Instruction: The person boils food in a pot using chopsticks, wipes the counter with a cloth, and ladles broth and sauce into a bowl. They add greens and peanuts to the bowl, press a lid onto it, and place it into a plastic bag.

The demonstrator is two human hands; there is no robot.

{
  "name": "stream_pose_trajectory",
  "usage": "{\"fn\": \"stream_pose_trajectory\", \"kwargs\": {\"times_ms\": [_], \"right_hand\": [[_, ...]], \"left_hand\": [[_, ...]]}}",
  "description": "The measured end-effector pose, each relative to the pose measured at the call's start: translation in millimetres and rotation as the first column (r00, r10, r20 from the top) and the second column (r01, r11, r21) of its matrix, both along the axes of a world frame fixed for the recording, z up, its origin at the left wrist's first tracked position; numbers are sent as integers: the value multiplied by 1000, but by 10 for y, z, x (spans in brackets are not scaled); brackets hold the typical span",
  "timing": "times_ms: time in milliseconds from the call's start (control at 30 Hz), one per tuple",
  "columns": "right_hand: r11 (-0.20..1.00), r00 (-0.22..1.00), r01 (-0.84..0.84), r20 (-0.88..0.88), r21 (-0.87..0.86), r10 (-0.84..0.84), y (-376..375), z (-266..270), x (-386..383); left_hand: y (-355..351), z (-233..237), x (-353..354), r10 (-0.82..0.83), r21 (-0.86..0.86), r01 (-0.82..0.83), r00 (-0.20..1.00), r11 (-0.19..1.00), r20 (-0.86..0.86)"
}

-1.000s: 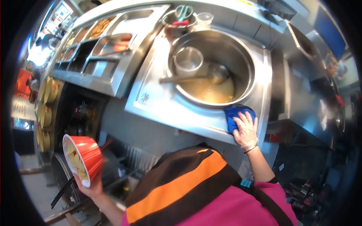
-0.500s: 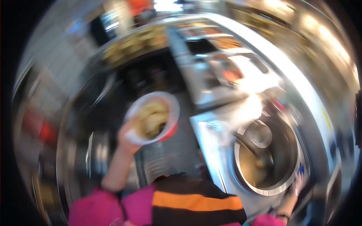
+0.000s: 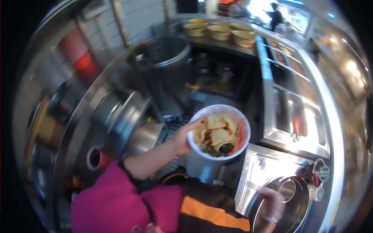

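Note:
My left hand [image 3: 183,138] grips the side of a white, red-sided bowl [image 3: 244,136], held out over the floor. Pale, folded, wrapper-like food pieces [image 3: 219,136] lie in it with darker bits, and something round and black sits near the front. To the right, a large steel pot [image 3: 300,196] stands on the metal counter [image 3: 258,165], with a round metal utensil [image 3: 287,189] inside. My right hand [image 3: 272,204] passes over this pot, smeared by motion; its fingers cannot be made out.
Several yellow bowls [image 3: 220,33] stand on the back counter. Metal food bins [image 3: 299,112] line the right side. A tall steel pot [image 3: 167,54] stands at back left, steel basins [image 3: 128,116] below it. A person [image 3: 274,17] stands far off.
My view has turned left. The bowl, still in my left hand, now appears further right. My right hand has moved from the pot's outer side to over it.

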State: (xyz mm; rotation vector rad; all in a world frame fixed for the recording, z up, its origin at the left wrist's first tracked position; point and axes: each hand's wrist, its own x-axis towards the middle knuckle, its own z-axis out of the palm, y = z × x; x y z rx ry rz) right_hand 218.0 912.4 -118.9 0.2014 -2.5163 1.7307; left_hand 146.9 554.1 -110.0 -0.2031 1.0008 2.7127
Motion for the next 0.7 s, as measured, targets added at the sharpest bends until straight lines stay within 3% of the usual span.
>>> {"fn": "stream_pose_trajectory", "kwargs": {"times_ms": [33, 67, 100, 167, 200, 233, 300, 400, 500, 600, 667, 700], "right_hand": [[866, 850, 35, 470, -499, 236, -440, -28, -136], [760, 631, 19, 597, -650, 496, -813, -305, -339], [434, 583, 17, 361, -901, 728, -1115, -726, -356], [147, 550, 240, 259, -960, 794, -1656, -986, -532], [110, 590, 288, 267, -951, 762, -1826, -1027, -643], [119, 649, 312, 303, -943, 698, -1910, -1029, -743], [130, 745, 388, 393, -913, 538, -2010, -1001, -864], [142, 837, 464, 485, -874, 253, -1950, -997, -908], [130, 858, 512, 501, -849, -111, -1841, -975, -874], [147, 738, 564, 416, -813, -531, -1595, -930, -758], [300, 495, 757, 212, -580, -843, -1280, -974, -538], [294, 358, 842, 63, -452, -931, -1003, -941, -374]], "left_hand": [[10, 14, -29, -40, 4, 40, 999, 999, 23], [11, -30, -87, -81, 36, 79, 994, 996, 74], [26, 40, -113, -132, 48, 129, 988, 991, 85], [52, 161, -194, -176, -23, 179, 979, 984, 108], [49, 225, -268, -254, -48, 260, 961, 964, 111], [20, 221, -372, -317, -76, 328, 940, 942, 124], [-54, 74, -618, -515, 55, 513, 848, 857, 124], [-36, 132, -772, -640, 156, 621, 753, 768, 154], [8, 203, -983, -775, 70, 777, 608, 625, 174], [133, 232, -1005, -787, 50, 797, 581, 602, 205], [218, 6, -1081, -813, 57, 828, 533, 558, 235], [275, -100, -1131, -839, 39, 855, 497, 517, 221]]}}
